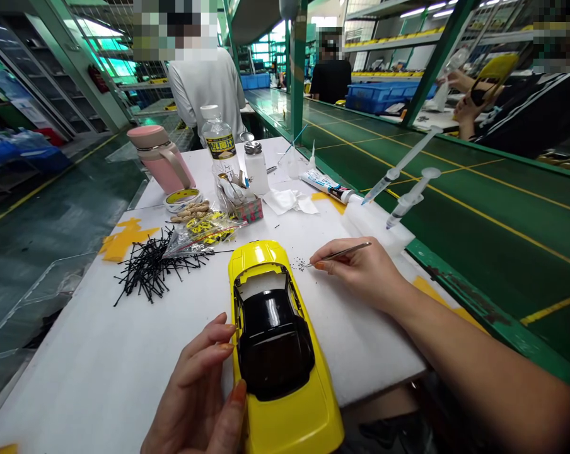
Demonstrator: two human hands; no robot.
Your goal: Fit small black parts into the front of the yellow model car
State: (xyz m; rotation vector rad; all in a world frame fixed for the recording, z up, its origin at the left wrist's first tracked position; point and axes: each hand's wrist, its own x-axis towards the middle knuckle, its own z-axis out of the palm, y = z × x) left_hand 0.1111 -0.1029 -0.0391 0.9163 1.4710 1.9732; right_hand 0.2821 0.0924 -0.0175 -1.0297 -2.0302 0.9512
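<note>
A yellow model car (285,416) with a black roof lies on the white foam mat (124,353) in front of me. My left hand (202,394) grips its left side, thumb and fingers pressed against the body. My right hand (360,271) pinches metal tweezers (344,253), their tip down at a scatter of tiny dark specks (300,263) just right of the car's far end.
A heap of thin black strips (150,268) lies at the left, by clear bags (204,230). Behind stand a pink mug (161,159), a water bottle (220,144), a small white bottle (256,167), a glue tube (326,186) and two syringes (403,170). A green conveyor (478,202) runs at the right, people beyond.
</note>
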